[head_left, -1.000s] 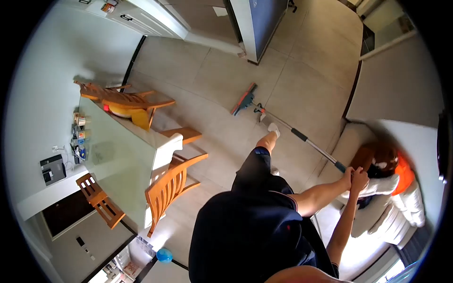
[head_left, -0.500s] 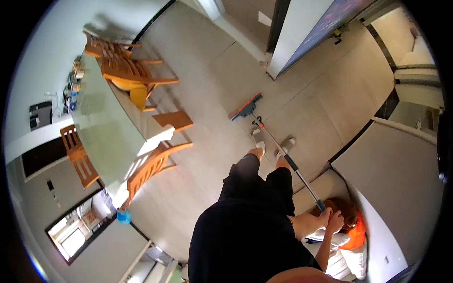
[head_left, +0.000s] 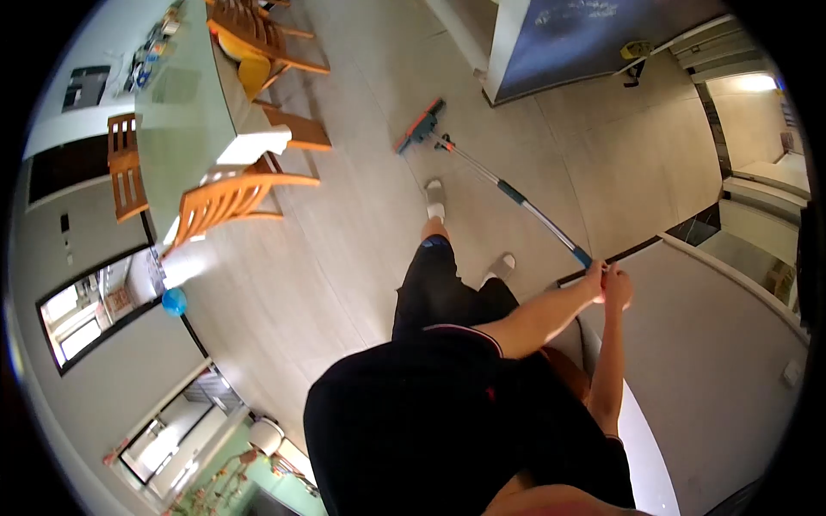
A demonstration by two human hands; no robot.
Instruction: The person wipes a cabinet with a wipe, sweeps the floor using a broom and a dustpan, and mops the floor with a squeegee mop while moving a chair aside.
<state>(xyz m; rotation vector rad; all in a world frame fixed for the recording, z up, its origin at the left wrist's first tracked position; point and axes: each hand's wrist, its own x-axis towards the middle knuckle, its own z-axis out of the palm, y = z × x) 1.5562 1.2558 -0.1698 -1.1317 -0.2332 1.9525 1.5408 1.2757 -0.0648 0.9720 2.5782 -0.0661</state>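
A long-handled mop (head_left: 520, 199) slants across the floor, its narrow teal and orange head (head_left: 422, 126) flat on the tiles ahead of my feet. The pole is silver with teal sleeves and an orange-red part near the head. My left hand (head_left: 594, 282) is closed around the top of the handle, its arm reaching across my body. Right beside it, my right hand (head_left: 619, 289) is wrapped over the handle's very end; the fingers partly hide the grip. My slippered feet (head_left: 434, 194) stand apart behind the mop head.
A glass-topped table (head_left: 185, 112) with wooden chairs (head_left: 237, 206) stands on the left. A wall corner (head_left: 495, 86) juts out beyond the mop head. A grey panel (head_left: 688, 344) lies close by my hands on the right. A blue balloon-like ball (head_left: 175, 301) is at the left wall.
The view has shifted and turned. Both hands and the handle end have moved up in view, away from the sofa. The mop head sits farther up and left, and my feet have stepped wider apart.
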